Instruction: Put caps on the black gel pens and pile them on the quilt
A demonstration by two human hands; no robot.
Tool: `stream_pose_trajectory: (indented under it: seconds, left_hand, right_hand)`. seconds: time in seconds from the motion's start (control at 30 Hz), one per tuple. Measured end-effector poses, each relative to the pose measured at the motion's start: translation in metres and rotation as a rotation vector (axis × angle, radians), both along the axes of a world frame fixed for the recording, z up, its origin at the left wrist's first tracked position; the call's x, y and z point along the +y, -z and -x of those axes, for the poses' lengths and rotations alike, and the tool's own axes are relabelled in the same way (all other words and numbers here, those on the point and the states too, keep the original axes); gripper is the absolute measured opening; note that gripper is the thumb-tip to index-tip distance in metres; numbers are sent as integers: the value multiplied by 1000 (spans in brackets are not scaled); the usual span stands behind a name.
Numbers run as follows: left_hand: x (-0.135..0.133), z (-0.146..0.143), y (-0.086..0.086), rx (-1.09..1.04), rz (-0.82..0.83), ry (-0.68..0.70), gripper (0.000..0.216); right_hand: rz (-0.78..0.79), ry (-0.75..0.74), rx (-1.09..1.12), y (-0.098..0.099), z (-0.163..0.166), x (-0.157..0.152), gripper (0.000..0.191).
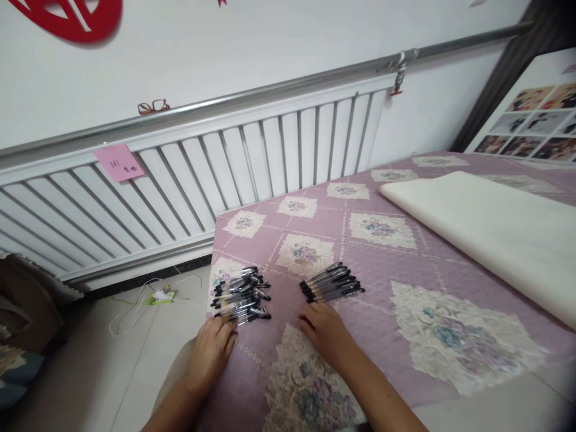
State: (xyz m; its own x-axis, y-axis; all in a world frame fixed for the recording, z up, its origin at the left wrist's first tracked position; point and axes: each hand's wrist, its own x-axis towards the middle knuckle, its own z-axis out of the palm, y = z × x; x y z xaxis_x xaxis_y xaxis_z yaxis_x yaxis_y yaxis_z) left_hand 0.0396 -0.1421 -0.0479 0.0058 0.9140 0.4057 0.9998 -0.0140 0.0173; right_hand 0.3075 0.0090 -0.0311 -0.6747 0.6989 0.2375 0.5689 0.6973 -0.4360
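at the far left, pale floor tiles [144,354] run up to the wall, with a green-and-white item [162,296] and a thin looped cord [117,329] lying on them. above, a pink note [119,162] hangs against the white radiator [270,156], and glasses [153,107] sit by the pipe [252,93] over it.

then comes the left edge of my counter [256,372], draped in a purple flowered cloth. my left hand [215,348] is at that edge, fingers curled against the near end of the left pen pile [243,294]; i cannot tell whether the grip pinches a pen. this pile, black-ended and clear-barrelled, lies loose and overlapping just beside the edge, so there is little room on its left.

a strip of cloth opens between the two groups, wide enough for sliding pens across. next, my right hand [326,330] has its fingers bent at the near left end of the right pen row [333,282]; whether that grip is pressed together or holding one, i cannot tell. these pens lie closely side by side, slanting.

farther right, a broad stretch of cloth leads to the slanting edge of a cream sheet [486,222], with a photo board [531,135] standing behind.
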Motion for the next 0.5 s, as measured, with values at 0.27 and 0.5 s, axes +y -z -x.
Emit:
stream_pose_trajectory:
  seconds: [0.27,0.5]
  left_hand:
    - [17,9,-2,27,18,-19,14]
    - [13,-34,-16,-104,-14,58,13]
  right_hand:
    - [8,-12,7,-2,-1,1,10]
    - [-8,11,65,1,-2,2,12]
